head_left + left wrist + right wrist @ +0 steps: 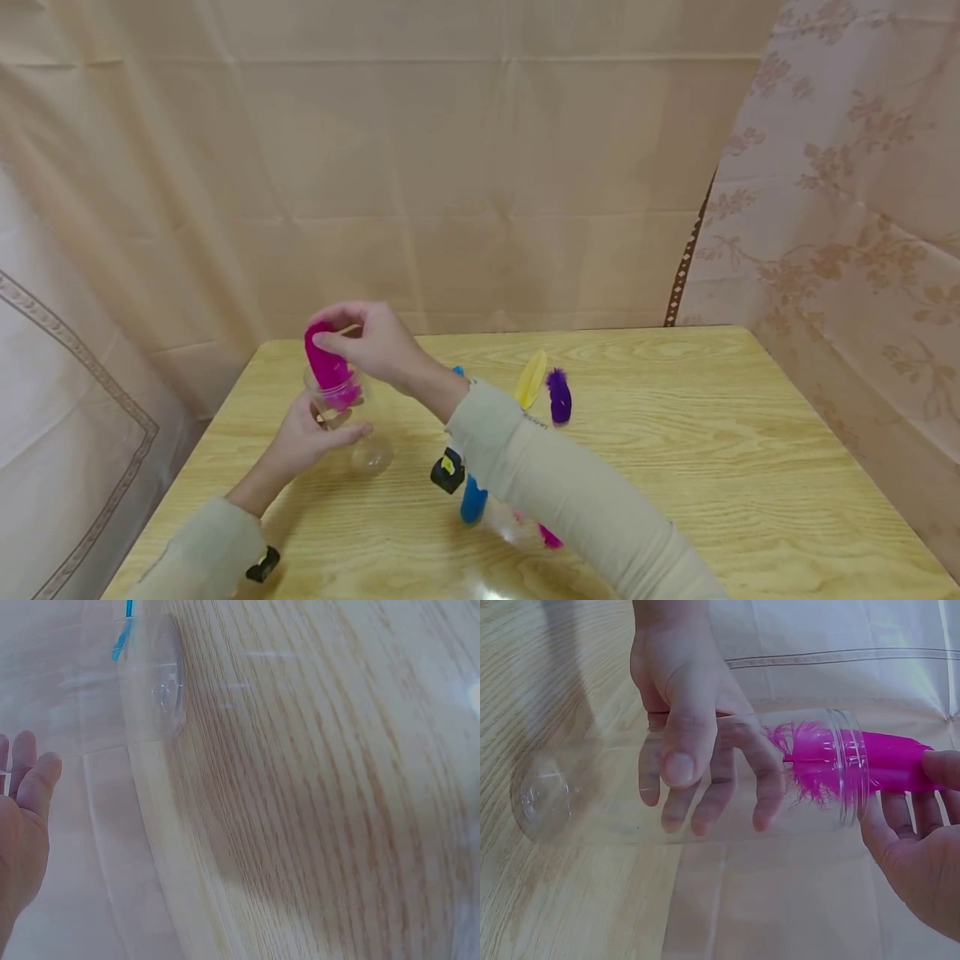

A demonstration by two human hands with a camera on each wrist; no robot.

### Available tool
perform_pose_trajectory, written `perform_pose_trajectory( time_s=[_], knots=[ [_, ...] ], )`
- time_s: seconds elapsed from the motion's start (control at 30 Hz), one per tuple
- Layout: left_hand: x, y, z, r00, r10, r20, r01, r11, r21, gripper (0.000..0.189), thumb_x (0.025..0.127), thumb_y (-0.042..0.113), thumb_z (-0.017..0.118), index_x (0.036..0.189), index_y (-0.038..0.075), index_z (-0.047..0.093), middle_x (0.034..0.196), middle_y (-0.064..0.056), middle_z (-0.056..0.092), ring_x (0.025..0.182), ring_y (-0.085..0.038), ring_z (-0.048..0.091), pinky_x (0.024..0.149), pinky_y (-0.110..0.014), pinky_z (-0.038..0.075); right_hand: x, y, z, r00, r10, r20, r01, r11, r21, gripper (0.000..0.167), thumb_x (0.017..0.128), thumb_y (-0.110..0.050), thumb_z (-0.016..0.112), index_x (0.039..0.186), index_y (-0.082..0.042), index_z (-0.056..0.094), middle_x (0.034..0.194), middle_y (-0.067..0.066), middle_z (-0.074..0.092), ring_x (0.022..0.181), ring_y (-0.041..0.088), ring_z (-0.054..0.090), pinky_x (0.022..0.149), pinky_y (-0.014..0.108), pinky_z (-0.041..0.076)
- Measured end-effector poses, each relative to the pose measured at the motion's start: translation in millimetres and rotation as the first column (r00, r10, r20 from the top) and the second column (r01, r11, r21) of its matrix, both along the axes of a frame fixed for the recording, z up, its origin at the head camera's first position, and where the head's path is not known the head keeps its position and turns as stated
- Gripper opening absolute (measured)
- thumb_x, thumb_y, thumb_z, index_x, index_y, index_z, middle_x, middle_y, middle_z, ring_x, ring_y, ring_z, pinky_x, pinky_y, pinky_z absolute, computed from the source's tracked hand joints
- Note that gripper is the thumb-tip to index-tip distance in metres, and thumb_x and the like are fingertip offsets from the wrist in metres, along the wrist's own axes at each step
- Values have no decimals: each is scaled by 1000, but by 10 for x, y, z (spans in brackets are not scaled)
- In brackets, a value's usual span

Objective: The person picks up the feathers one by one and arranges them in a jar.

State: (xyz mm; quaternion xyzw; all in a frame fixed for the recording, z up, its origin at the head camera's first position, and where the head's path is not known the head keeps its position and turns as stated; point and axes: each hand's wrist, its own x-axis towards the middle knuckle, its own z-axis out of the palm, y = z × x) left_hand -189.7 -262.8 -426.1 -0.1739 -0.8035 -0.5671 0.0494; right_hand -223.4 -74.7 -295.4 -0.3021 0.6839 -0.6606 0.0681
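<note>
A tall clear jar point(372, 456) stands tilted at the left of the table in the head view. My left hand point(302, 439) grips it from the near side, thumb on one face and fingers wrapped behind, as the right wrist view shows through the clear wall point(604, 799). At the jar's mouth, my right hand point(382, 343) pinches a magenta feather point(324, 357) between thumb and fingers. The feather's fluffy end point(810, 763) is inside the mouth, while its smooth end stays outside in the fingers. In the left wrist view the jar's base point(169, 682) is near the table surface.
A yellow feather point(532, 379) and a purple feather point(559, 398) lie right of the right forearm. Near the sleeve are a blue feather point(473, 502) and another magenta feather point(551, 537), both partly hidden, beside a clear object point(506, 527). Curtains hang behind the wooden table point(712, 433).
</note>
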Motion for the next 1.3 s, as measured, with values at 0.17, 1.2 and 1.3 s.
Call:
perform_pose_trajectory(
  time_s=[0.17,1.2,1.3],
  knots=[
    [-8,4,-8,1000,0,10,0,1000,18,58,84,2,82,134,6,53,122,-2,65,116,-34,58,96,-31,51,-2,8,1,1000,14,-20,-14,1000,4,20,94,-3,71,114,0,72,95,0,70,82,12,70,75,26,58],
    [2,-18,-23,999,-31,-15,31,999,39,59,85,-3,79,136,0,50,124,-2,65,111,-17,63,93,-30,53,16,-24,-88,997,-61,-36,60,998,-32,14,91,-9,77,103,-3,74,92,0,73,77,8,69,74,22,57],
    [-12,-15,-33,999,-18,-29,19,999,28,59,83,-3,81,134,-2,50,123,-10,64,106,-13,64,82,-30,57,13,-17,-102,997,-54,-54,53,998,-27,15,92,-9,76,105,-2,73,93,1,73,79,6,68,76,21,56]
  ],
)
